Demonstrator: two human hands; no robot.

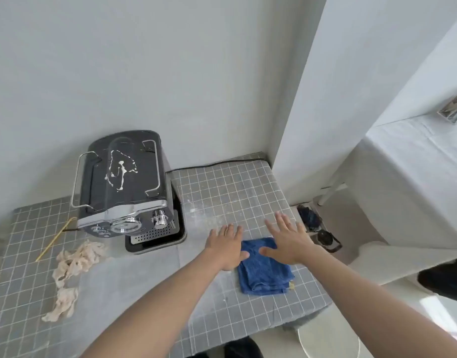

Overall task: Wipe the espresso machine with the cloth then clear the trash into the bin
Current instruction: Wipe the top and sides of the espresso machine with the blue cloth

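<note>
Both hands, left hand [226, 250] and right hand [288, 241], lie flat with released fingers over the blue cloth [264, 272]; the espresso machine [124, 182] stands far left.

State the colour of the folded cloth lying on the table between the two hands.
Blue. The cloth shows in the head view, the only one.
</note>
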